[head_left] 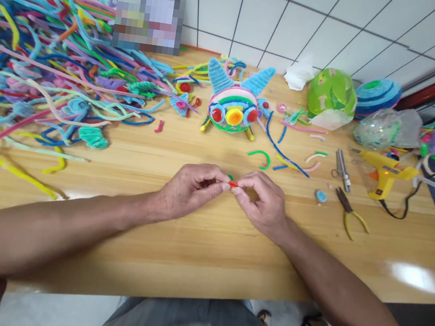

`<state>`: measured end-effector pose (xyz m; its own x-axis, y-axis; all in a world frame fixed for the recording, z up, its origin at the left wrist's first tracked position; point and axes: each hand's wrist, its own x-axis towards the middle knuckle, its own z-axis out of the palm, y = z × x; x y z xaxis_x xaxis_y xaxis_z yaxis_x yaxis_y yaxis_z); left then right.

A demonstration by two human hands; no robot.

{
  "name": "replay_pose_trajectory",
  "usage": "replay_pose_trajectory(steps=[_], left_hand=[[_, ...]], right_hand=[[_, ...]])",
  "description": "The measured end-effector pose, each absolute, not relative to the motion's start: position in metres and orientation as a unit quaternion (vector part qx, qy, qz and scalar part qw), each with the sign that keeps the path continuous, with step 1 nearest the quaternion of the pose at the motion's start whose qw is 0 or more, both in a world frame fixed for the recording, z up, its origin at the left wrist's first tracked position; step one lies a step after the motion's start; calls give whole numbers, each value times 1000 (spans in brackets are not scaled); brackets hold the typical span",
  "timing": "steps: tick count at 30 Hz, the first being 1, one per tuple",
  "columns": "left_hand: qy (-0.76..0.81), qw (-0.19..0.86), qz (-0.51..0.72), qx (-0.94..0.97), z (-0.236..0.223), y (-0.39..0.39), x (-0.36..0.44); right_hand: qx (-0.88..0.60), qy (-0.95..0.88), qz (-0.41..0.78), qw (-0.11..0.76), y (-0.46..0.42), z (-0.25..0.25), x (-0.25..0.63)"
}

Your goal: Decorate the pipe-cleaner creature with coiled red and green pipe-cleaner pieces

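Note:
Between my fingertips, over the middle of the wooden table (204,258), is a small red pipe cleaner piece (233,184). My left hand (195,188) pinches it from the left, and my right hand (263,200) pinches its other side. A bit of green (230,177) shows just behind the red piece; whether the two are joined I cannot tell. Straight beyond my hands stands a round pipe cleaner figure (234,100) with two blue pointed ears, red and yellow round parts on its front and yellow feet. A curled green pipe cleaner (262,157) lies to the right.
A heap of coloured pipe cleaners (52,69) covers the left side. On the right are pliers (346,208), a folding metal tool (343,170), a yellow glue gun (386,173) with its cord, a blue coil (321,196) and a green wrapped ball (332,95). A tiled wall (262,18) borders the back.

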<state>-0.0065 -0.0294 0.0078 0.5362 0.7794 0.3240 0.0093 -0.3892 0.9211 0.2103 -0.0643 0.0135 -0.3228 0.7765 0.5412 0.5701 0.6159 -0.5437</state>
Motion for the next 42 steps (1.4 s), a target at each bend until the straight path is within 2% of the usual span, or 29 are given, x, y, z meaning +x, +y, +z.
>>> replay_pose_trajectory(steps=[30, 42], left_hand=[[302, 562, 372, 674, 11, -29, -6], [296, 512, 380, 711, 11, -31, -5]], right_hand=[[-440, -781, 158, 415, -64, 12, 208], [-434, -764, 181, 442, -66, 14, 210]])
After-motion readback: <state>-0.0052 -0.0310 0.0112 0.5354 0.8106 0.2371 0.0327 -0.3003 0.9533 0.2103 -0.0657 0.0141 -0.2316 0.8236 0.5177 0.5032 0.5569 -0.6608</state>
